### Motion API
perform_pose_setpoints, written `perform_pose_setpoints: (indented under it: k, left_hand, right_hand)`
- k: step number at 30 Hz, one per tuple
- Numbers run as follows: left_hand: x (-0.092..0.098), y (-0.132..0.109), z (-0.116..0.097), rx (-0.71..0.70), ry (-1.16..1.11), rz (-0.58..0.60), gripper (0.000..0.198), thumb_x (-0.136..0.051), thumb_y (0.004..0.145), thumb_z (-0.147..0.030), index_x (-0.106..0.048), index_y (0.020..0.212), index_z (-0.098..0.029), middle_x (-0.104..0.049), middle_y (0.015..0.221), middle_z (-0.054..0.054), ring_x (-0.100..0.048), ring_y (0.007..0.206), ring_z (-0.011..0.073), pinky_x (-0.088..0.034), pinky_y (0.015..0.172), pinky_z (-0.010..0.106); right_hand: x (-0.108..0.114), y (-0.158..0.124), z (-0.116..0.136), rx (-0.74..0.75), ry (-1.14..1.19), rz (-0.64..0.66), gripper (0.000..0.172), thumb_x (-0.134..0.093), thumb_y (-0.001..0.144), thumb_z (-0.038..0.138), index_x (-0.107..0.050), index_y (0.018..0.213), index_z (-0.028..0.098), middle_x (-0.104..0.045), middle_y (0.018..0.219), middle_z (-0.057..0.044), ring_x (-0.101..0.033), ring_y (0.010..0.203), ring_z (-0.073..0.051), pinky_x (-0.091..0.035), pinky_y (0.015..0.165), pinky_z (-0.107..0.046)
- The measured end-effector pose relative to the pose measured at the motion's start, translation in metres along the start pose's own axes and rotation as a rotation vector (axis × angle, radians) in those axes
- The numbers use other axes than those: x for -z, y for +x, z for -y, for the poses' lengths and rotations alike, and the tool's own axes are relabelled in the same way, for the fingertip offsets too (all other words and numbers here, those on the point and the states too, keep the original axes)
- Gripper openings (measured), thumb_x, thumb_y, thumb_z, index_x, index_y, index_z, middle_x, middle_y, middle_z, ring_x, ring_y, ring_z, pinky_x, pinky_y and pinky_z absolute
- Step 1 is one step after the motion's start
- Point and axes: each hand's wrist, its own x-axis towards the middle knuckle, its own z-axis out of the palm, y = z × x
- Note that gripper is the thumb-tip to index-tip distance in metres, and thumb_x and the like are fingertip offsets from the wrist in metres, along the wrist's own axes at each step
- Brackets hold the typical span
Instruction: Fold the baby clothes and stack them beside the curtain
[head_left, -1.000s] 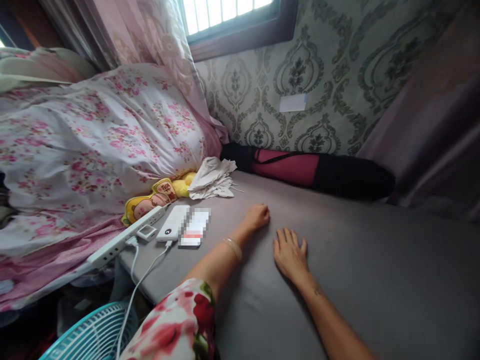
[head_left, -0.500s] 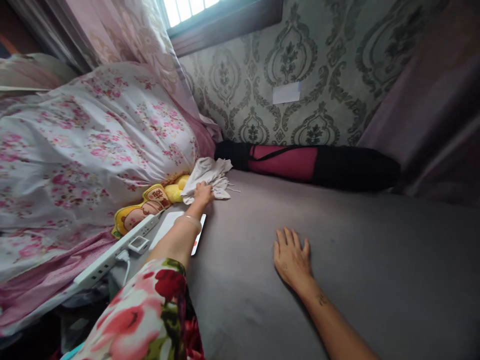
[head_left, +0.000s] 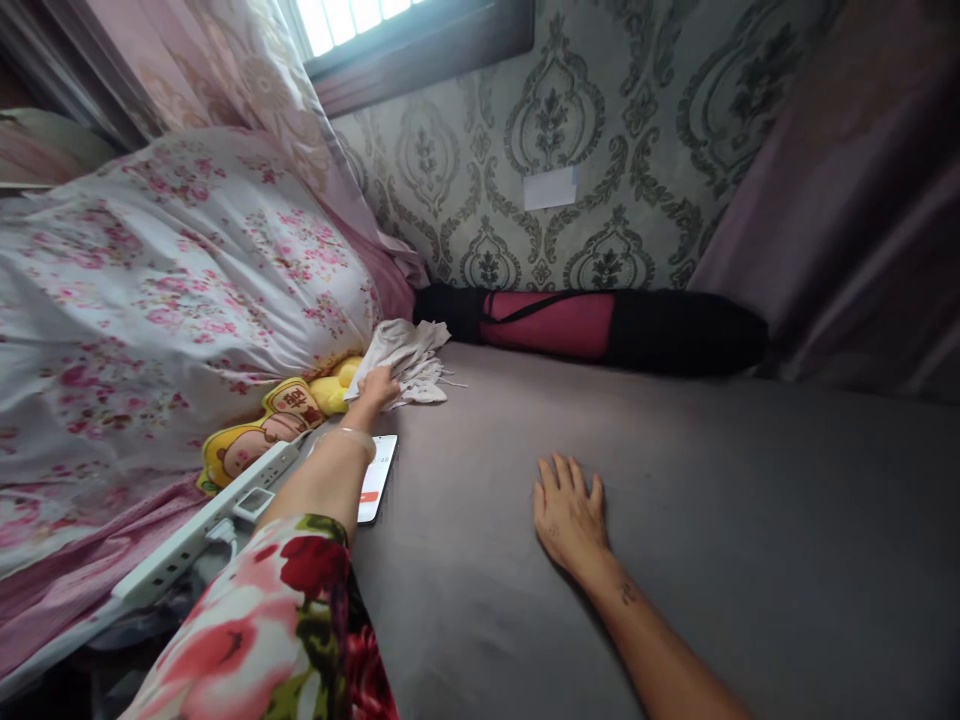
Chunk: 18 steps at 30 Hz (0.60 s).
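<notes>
A crumpled white cloth (head_left: 411, 352) with a frayed edge lies at the far left of the grey bed sheet (head_left: 480, 600). My left hand (head_left: 379, 386) is closed on its near left side, with the fingertips partly hidden. Under my left forearm lies a phone (head_left: 381, 470), its lit screen half covered by the arm. My right hand (head_left: 571, 510) rests flat on the sheet, fingers spread, holding nothing.
A white power strip (head_left: 202, 525) with a plugged-in charger and cable runs along the left. Yellow cartoon plush items (head_left: 251, 445) lie beside floral bedding (head_left: 180, 280). A long black and pink bag (head_left: 551, 325) sits against the wall.
My left hand has shifted a little left on the cloth, and its fingers look more curled. More of the phone screen shows. My right hand stays on the sheet; the view has turned slightly right.
</notes>
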Motion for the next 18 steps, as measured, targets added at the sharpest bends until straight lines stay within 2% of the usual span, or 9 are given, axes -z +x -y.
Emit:
perform_pose_setpoints:
  k: [3, 7, 9, 13, 18]
  left_hand:
    - [0.009, 0.006, -0.007, 0.024, -0.171, -0.127, 0.018, -0.065, 0.071, -0.015, -0.058, 0.087, -0.015, -0.067, 0.095, 0.011, -0.058, 0.104, 0.0326, -0.041, 0.095, 0.046]
    - [0.019, 0.015, -0.024, 0.022, -0.482, -0.288, 0.017, -0.065, 0.068, -0.014, -0.053, 0.079, -0.018, -0.061, 0.08, 0.002, -0.058, 0.094, 0.0232, -0.044, 0.09, 0.034]
    - [0.021, 0.017, -0.035, 0.009, -0.626, -0.324, 0.019, -0.063, 0.066, -0.013, -0.053, 0.081, -0.018, -0.059, 0.078, 0.0, -0.059, 0.088, 0.02, -0.047, 0.084, 0.031]
    - [0.02, 0.013, -0.061, -0.044, -0.865, -0.243, 0.027, -0.064, 0.066, -0.019, -0.056, 0.091, -0.017, -0.063, 0.081, 0.001, -0.062, 0.08, 0.0171, -0.05, 0.076, 0.029]
    - [0.014, -0.016, -0.096, -0.165, -1.229, -0.072, 0.038, -0.071, 0.06, -0.027, -0.06, 0.094, -0.016, -0.066, 0.082, 0.002, -0.064, 0.079, 0.0172, -0.049, 0.076, 0.029]
  right_hand:
    - [0.002, 0.0, 0.001, -0.001, 0.005, 0.009, 0.05, -0.031, 0.098, 0.027, -0.047, 0.143, 0.015, -0.039, 0.152, -0.013, -0.031, 0.14, -0.033, -0.014, 0.113, -0.059]
    - [0.004, 0.0, 0.002, -0.005, 0.02, 0.013, 0.05, -0.031, 0.098, 0.027, -0.047, 0.143, 0.014, -0.04, 0.151, -0.014, -0.031, 0.14, -0.033, -0.014, 0.112, -0.059]
    - [0.004, 0.0, 0.002, -0.005, 0.03, 0.012, 0.05, -0.031, 0.097, 0.028, -0.047, 0.143, 0.014, -0.04, 0.152, -0.014, -0.03, 0.141, -0.033, -0.014, 0.112, -0.059]
    - [0.003, 0.0, 0.001, -0.004, 0.038, 0.005, 0.05, -0.031, 0.097, 0.029, -0.047, 0.143, 0.015, -0.039, 0.152, -0.014, -0.03, 0.141, -0.033, -0.014, 0.112, -0.059]
    - [0.002, 0.0, 0.0, -0.004, 0.053, 0.002, 0.05, -0.03, 0.098, 0.028, -0.047, 0.143, 0.014, -0.039, 0.152, -0.014, -0.03, 0.141, -0.033, -0.014, 0.112, -0.059]
